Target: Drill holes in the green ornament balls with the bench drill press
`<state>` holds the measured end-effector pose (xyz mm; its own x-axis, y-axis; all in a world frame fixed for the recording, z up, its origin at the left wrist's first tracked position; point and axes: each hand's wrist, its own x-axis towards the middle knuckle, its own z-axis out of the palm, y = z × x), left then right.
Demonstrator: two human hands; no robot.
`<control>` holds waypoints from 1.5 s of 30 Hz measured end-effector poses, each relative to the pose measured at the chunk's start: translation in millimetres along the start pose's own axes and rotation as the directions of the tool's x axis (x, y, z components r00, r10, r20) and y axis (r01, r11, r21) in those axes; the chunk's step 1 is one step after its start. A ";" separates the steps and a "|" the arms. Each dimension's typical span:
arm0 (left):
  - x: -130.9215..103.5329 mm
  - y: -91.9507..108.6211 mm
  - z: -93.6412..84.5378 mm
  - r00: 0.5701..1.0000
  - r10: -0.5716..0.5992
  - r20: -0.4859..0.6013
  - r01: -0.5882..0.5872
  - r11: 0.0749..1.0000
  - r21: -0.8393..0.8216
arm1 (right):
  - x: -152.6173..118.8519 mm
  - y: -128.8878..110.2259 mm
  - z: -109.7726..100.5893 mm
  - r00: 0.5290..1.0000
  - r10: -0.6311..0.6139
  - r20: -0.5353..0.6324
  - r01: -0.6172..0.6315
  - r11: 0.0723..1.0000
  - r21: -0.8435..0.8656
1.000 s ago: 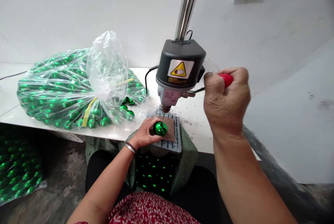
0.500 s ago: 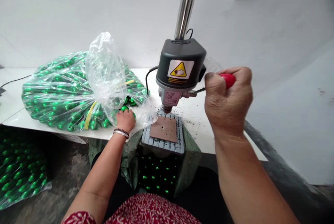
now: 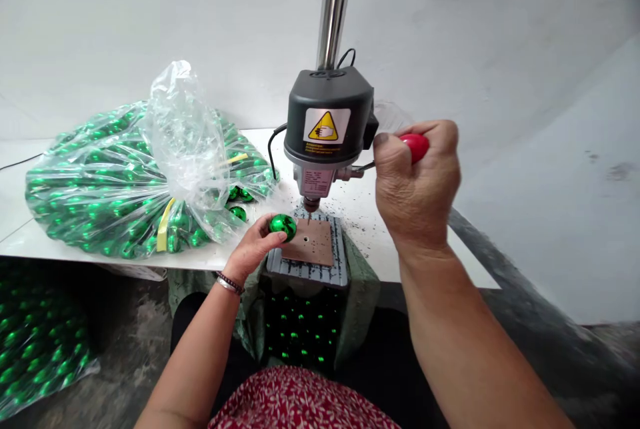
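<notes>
A shiny green ball (image 3: 283, 226) is pinched between the thumb and fingers of my left hand (image 3: 253, 246), just left of the drill bit. My right hand (image 3: 420, 189) wraps round the red knob (image 3: 414, 147) of the drill press lever. The drill press head (image 3: 329, 116) is black with a yellow warning label, and its thin bit (image 3: 309, 217) points down. Below the bit a brown board (image 3: 317, 249) with a small hole lies on the grooved metal base (image 3: 339, 262). The bit is above the board, apart from the ball.
A clear plastic bag (image 3: 100, 182) full of green balls lies on the white table (image 3: 200, 257) at left, its mouth facing the press. Dark shavings dot the tabletop. Another bag of green balls (image 3: 40, 342) sits on the floor, and more balls (image 3: 300, 329) show below the base.
My left hand has come out of the bag's mouth and moved right to the board with a green ball. My right hand stays on the knob. The view has shifted slightly.
</notes>
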<state>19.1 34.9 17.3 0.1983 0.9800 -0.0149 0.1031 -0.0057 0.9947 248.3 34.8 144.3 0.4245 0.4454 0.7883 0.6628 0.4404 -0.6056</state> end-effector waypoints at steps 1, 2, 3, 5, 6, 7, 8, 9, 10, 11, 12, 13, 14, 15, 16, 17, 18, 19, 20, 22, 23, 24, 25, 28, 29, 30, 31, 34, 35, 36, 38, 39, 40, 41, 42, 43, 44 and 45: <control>-0.7 -2.5 4.2 0.999 -0.031 0.016 0.032 0.998 -0.050 | -0.1 0.2 -0.1 1.000 -0.006 0.003 0.006 1.000 -0.005; -0.7 -4.7 7.9 0.998 -0.061 0.034 0.064 0.994 -0.084 | -0.1 0.4 -0.1 1.000 -0.009 0.008 0.009 1.000 -0.008; -0.3 -6.5 10.9 0.994 -0.092 0.056 0.098 0.989 -0.115 | -0.1 0.6 -0.1 1.000 -0.011 0.016 0.011 1.000 -0.010; 1.6 -8.9 15.1 0.983 -0.156 0.095 0.172 0.963 -0.206 | 0.0 0.9 0.2 0.999 -0.011 0.031 0.011 1.000 -0.011; 2.6 -9.5 16.4 0.977 -0.184 0.109 0.207 0.941 -0.267 | 0.0 1.1 0.4 0.999 -0.011 0.034 0.011 1.000 -0.010; 3.6 -9.9 17.3 0.971 -0.207 0.117 0.234 0.914 -0.330 | 0.0 1.3 0.6 0.999 -0.011 0.035 0.011 1.000 -0.010; 4.5 -10.1 18.1 0.967 -0.225 0.119 0.254 0.887 -0.385 | 0.0 1.5 0.9 0.999 -0.010 0.036 0.011 1.000 -0.011; 5.3 -10.1 18.8 0.964 -0.238 0.118 0.266 0.867 -0.421 | 0.1 1.6 1.0 0.999 -0.010 0.036 0.011 1.000 -0.011; 6.3 -10.0 19.6 0.962 -0.248 0.112 0.272 0.858 -0.437 | 0.1 1.6 1.1 0.999 -0.012 0.037 0.013 1.000 -0.013; 7.4 -9.7 20.5 0.961 -0.255 0.107 0.276 0.858 -0.433 | 0.2 1.7 1.1 0.999 -0.015 0.036 0.016 1.000 -0.016; 8.7 -9.3 21.7 0.960 -0.260 0.103 0.279 0.866 -0.415 | 0.2 1.7 1.1 0.999 -0.019 0.036 0.019 1.000 -0.019; 10.2 -8.7 23.0 0.961 -0.259 0.101 0.278 0.880 -0.386 | 0.1 1.8 1.2 0.999 -0.023 0.035 0.024 0.999 -0.022; 12.0 -8.0 24.5 0.962 -0.254 0.100 0.273 0.897 -0.347 | 0.1 1.8 1.2 0.999 -0.028 0.035 0.028 0.999 -0.024; 14.0 -7.2 26.0 0.965 -0.245 0.097 0.263 0.917 -0.300 | -0.1 1.9 1.3 0.999 -0.031 0.036 0.032 0.999 -0.026; 16.1 -6.4 27.5 0.968 -0.233 0.093 0.249 0.936 -0.247 | -0.2 2.0 1.3 0.999 -0.033 0.038 0.034 0.999 -0.027; 18.0 -5.6 28.9 0.972 -0.219 0.087 0.232 0.954 -0.189 | -0.4 2.1 1.4 0.999 -0.034 0.040 0.035 0.999 -0.026; 19.8 -4.7 30.1 0.975 -0.205 0.081 0.214 0.969 -0.127 | -0.5 2.1 1.3 0.999 -0.033 0.041 0.034 0.999 -0.023; 21.4 -3.8 31.2 0.978 -0.194 0.075 0.199 0.978 -0.064 | -0.6 2.0 1.2 0.999 -0.031 0.041 0.032 0.999 -0.019; 22.6 -2.8 32.2 0.980 -0.186 0.073 0.187 0.982 -0.003 | -0.7 1.9 0.8 0.999 -0.027 0.044 0.028 1.000 -0.013; 24.3 -0.5 34.1 0.980 -0.182 0.085 0.173 0.980 0.102 | -0.6 1.6 -0.2 0.998 -0.018 0.054 0.018 1.000 0.003; 24.8 0.8 35.1 0.978 -0.186 0.092 0.172 0.975 0.142 | -0.5 1.3 -0.9 0.998 -0.014 0.060 0.013 1.000 0.011; 25.2 2.1 36.1 0.977 -0.191 0.096 0.173 0.970 0.172 | -0.3 1.0 -1.7 0.998 -0.013 0.066 0.011 1.000 0.018; 25.6 3.4 37.1 0.975 -0.198 0.099 0.176 0.965 0.195 | -0.1 0.6 -2.4 0.997 -0.014 0.070 0.013 1.000 0.024; 26.9 6.6 40.0 0.973 -0.215 0.086 0.183 0.942 0.280 | 0.8 -1.5 -4.2 0.998 -0.025 0.064 0.022 0.999 0.039; 27.3 7.3 40.8 0.977 -0.201 0.076 0.167 0.932 0.321 | 1.1 -2.4 -4.7 0.998 -0.027 0.061 0.024 0.999 0.047; 27.6 7.9 41.5 0.982 -0.175 0.069 0.138 0.921 0.364 | 1.4 -3.3 -5.0 0.998 -0.026 0.058 0.023 0.998 0.054; 27.8 8.2 42.2 0.988 -0.141 0.066 0.103 0.909 0.404 | 1.6 -4.1 -5.2 0.998 -0.023 0.058 0.020 0.998 0.058; 27.7 8.0 44.1 0.994 -0.057 0.089 0.008 0.885 0.466 | 1.4 -4.9 -5.4 0.997 -0.003 0.080 -0.001 0.999 0.047; 27.5 7.6 44.8 0.995 -0.045 0.094 -0.005 0.883 0.470 | 1.1 -4.7 -5.5 0.996 0.006 0.089 -0.010 0.999 0.038; 27.2 7.0 45.7 0.995 -0.038 0.094 -0.012 0.881 0.473 | 0.7 -4.3 -5.9 0.995 0.014 0.097 -0.017 0.999 0.028; 26.8 5.6 47.3 0.996 -0.031 0.083 -0.012 0.878 0.478 | -0.6 -3.7 -7.4 0.994 0.025 0.111 -0.027 1.000 0.014; 26.6 4.8 48.1 0.996 -0.033 0.078 -0.008 0.879 0.477 | -1.4 -3.7 -8.6 0.993 0.028 0.117 -0.030 1.000 0.010; 26.4 4.1 48.8 0.996 -0.039 0.077 -0.002 0.880 0.474 | -2.5 -3.9 -9.9 0.992 0.029 0.121 -0.030 0.999 0.009; 26.2 3.4 49.4 0.996 -0.047 0.080 0.004 0.883 0.470 | -3.7 -4.3 -11.3 0.992 0.027 0.123 -0.029 1.000 0.012; 26.0 2.8 50.0 0.995 -0.053 0.084 0.008 0.886 0.464 | -5.1 -5.0 -12.7 0.993 0.020 0.119 -0.023 1.000 0.017; 25.7 2.2 50.5 0.995 -0.056 0.087 0.010 0.889 0.459 | -6.7 -5.6 -14.0 0.994 0.011 0.110 -0.013 1.000 0.022; 25.5 1.6 51.0 0.995 -0.056 0.086 0.010 0.890 0.455 | -8.2 -6.2 -15.2 0.995 -0.001 0.095 -0.002 1.000 0.029; 25.2 1.1 51.4 0.995 -0.053 0.082 0.010 0.890 0.455 | -9.7 -6.7 -16.3 0.997 -0.012 0.079 0.009 0.999 0.037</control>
<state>74.3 49.3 12.7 0.2714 0.9594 -0.0764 0.5374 -0.0853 0.8390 249.8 14.8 142.5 0.3661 0.5004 0.7846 0.6434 0.4730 -0.6019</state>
